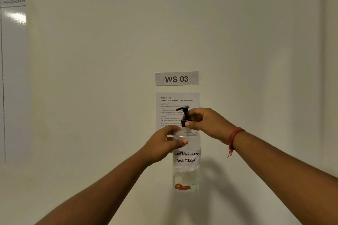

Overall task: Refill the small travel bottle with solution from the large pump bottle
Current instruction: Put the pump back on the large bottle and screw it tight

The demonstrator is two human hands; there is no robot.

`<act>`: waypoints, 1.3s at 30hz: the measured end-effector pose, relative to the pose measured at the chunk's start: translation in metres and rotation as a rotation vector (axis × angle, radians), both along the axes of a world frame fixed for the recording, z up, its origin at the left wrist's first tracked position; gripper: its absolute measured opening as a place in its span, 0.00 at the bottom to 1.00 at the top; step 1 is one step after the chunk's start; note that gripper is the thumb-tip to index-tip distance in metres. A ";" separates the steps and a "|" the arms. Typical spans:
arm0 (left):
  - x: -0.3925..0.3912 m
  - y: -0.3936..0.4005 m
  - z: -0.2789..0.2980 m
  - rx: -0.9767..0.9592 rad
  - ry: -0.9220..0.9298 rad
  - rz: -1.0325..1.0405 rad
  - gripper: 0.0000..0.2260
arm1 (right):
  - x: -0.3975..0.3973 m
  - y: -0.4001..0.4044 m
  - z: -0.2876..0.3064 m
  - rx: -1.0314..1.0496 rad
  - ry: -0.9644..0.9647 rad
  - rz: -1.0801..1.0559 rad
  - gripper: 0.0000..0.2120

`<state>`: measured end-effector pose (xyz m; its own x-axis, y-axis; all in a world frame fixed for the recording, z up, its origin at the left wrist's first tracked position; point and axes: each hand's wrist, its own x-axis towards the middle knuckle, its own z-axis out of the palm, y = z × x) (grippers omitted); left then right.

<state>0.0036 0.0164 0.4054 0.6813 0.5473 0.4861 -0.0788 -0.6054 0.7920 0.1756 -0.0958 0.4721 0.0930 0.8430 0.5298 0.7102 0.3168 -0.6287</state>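
The large pump bottle point(186, 168) is clear, held up in the air in front of the wall, with a white label reading "CONTACT LENS SOLUTION" and a little liquid at its bottom. My left hand point(164, 144) grips its shoulder from the left. My right hand point(204, 120) is closed around the collar of the black pump cap point(185, 115) at the bottle's neck. A red thread band circles my right wrist. The small travel bottle is not in view.
A "WS 03" sign point(176, 78) and a printed task sheet point(175, 104) are stuck to the pale wall behind the bottle. A whiteboard point(13, 60) with handwriting hangs at the far left.
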 end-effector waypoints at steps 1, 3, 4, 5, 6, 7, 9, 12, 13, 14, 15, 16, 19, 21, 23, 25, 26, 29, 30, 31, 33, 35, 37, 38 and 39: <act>0.000 0.001 -0.001 0.002 0.000 0.002 0.21 | 0.000 0.000 0.000 0.002 -0.008 -0.013 0.13; -0.001 0.001 -0.002 0.002 -0.002 0.000 0.21 | 0.001 0.000 -0.002 0.012 -0.023 -0.043 0.13; 0.000 0.001 -0.003 -0.001 -0.003 -0.004 0.22 | 0.001 0.001 -0.003 0.017 -0.028 -0.058 0.13; 0.000 0.001 -0.004 -0.004 -0.004 -0.006 0.23 | 0.001 0.002 -0.004 0.022 -0.030 -0.072 0.13; 0.001 0.000 -0.005 -0.009 -0.003 -0.007 0.24 | 0.001 0.003 -0.005 0.025 -0.028 -0.081 0.12; 0.002 0.000 -0.005 -0.011 -0.002 -0.006 0.25 | 0.000 0.004 -0.007 0.027 -0.022 -0.084 0.13; 0.003 -0.001 -0.005 -0.007 0.000 -0.006 0.26 | 0.000 0.005 -0.010 0.031 -0.013 -0.090 0.15; 0.003 -0.002 -0.006 -0.015 0.007 -0.001 0.26 | 0.002 0.006 -0.012 0.027 0.014 -0.097 0.16; 0.003 -0.002 -0.006 -0.021 0.007 -0.001 0.26 | 0.003 0.006 -0.012 0.023 0.029 -0.091 0.16; 0.003 -0.001 -0.005 -0.028 0.006 0.000 0.25 | 0.004 0.006 -0.013 0.017 0.045 -0.079 0.16; 0.003 -0.001 -0.005 -0.035 0.003 0.001 0.25 | 0.004 0.006 -0.013 0.009 0.062 -0.057 0.16; 0.003 -0.001 -0.005 -0.041 0.001 0.001 0.24 | 0.005 0.005 -0.014 0.000 0.078 -0.027 0.16; 0.003 -0.001 -0.004 -0.043 0.002 0.001 0.23 | 0.006 0.005 -0.017 -0.010 0.114 0.049 0.15; 0.002 -0.001 -0.004 -0.037 0.007 0.007 0.23 | 0.007 0.006 -0.019 0.000 0.138 0.046 0.14; 0.002 -0.002 -0.004 -0.029 0.015 0.010 0.24 | 0.008 0.008 -0.020 0.012 0.146 0.026 0.13; 0.002 -0.002 -0.004 -0.023 0.020 0.003 0.24 | 0.008 0.010 -0.022 0.034 0.155 0.006 0.13; 0.002 -0.003 -0.004 -0.022 0.022 -0.002 0.23 | 0.008 0.011 -0.023 0.047 0.159 -0.003 0.13; 0.004 -0.004 -0.005 -0.024 0.020 -0.004 0.25 | 0.006 0.013 -0.026 0.064 0.166 -0.009 0.14; 0.004 -0.004 -0.005 -0.025 0.019 0.000 0.25 | 0.006 0.013 -0.027 0.060 0.168 -0.004 0.15; 0.004 -0.003 -0.005 -0.026 0.017 0.004 0.26 | 0.006 0.013 -0.027 0.055 0.168 0.003 0.15; 0.005 -0.002 -0.005 -0.032 0.012 0.010 0.26 | 0.007 0.012 -0.026 0.049 0.166 0.021 0.16; 0.004 -0.002 -0.005 -0.034 0.010 0.010 0.24 | 0.007 0.010 -0.025 0.048 0.191 0.061 0.14; 0.004 -0.001 -0.004 -0.034 0.009 0.006 0.23 | 0.007 0.010 -0.027 0.053 0.215 0.089 0.13; 0.004 -0.002 -0.004 -0.034 0.010 0.005 0.23 | 0.008 0.010 -0.027 0.059 0.215 0.081 0.13; 0.004 -0.002 -0.004 -0.032 0.013 0.005 0.23 | 0.008 0.011 -0.028 0.066 0.210 0.063 0.14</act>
